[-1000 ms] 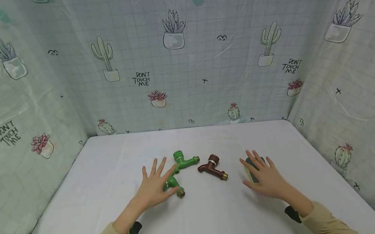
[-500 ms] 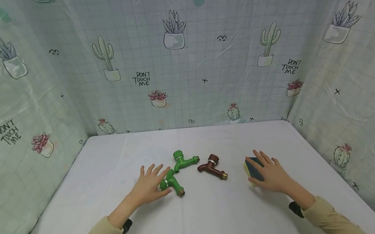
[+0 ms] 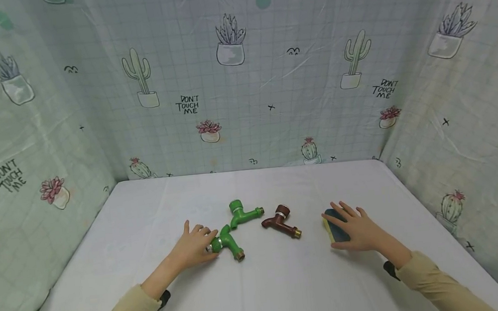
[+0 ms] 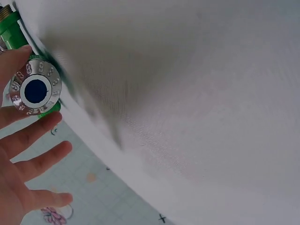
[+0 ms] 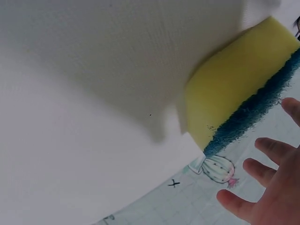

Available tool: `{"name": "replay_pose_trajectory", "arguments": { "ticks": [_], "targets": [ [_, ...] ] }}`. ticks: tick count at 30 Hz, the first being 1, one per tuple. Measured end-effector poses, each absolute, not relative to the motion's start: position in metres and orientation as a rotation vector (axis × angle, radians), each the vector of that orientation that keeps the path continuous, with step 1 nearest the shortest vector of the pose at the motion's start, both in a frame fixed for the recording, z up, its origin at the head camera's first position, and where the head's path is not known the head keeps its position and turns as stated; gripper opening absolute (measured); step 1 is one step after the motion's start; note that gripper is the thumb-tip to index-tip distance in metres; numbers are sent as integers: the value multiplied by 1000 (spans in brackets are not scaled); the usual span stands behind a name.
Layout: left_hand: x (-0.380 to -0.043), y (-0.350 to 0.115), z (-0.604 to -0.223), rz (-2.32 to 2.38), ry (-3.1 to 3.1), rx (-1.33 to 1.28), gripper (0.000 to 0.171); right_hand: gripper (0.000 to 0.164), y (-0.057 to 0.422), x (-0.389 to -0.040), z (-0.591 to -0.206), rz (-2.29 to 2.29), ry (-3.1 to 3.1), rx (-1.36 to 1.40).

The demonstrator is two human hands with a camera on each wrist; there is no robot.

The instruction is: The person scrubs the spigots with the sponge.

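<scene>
Two green taps lie on the white table. My left hand [image 3: 192, 247] is at the knob of the nearer green tap [image 3: 228, 242], thumb and forefinger on either side of it, the other fingers spread. In the left wrist view, the silver ring and dark blue centre of this tap's knob [image 4: 35, 90] face the camera. The second green tap [image 3: 245, 213] lies just behind. My right hand [image 3: 359, 230] is over a yellow sponge [image 5: 234, 84] with a dark blue-green scouring side, fingers spread and partly covering it in the head view.
A brown tap [image 3: 281, 222] with a brass threaded end lies mid-table, between the green taps and the sponge. The white table [image 3: 280, 292] is enclosed at the back and sides by a cactus-print cloth [image 3: 274, 138].
My left hand has drawn back leftward and come down around the nearer green tap's knob. The right hand has shifted slightly right and lowered over the sponge. The taps lie where they were.
</scene>
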State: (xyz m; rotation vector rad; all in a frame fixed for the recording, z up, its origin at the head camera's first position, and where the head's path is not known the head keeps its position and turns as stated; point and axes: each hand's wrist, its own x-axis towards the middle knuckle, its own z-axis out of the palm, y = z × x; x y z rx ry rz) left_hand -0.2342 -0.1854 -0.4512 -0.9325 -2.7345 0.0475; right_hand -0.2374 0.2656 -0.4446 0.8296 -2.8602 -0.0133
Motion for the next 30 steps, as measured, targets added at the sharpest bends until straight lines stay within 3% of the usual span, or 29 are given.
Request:
{"name": "replay_pose_trajectory", "arguments": {
  "ticks": [6, 23, 30],
  "targets": [
    [-233, -185, -455, 52, -2707, -958, 45, 75, 267, -240, -447, -40, -2918, 812],
    [-230, -180, -450, -75, -2638, -931, 40, 65, 267, -241, -446, 2, -2991, 785],
    [-229, -178, -446, -129, -2576, -977, 39, 47, 266, -239, -454, -8, -2857, 802]
  ]
}}
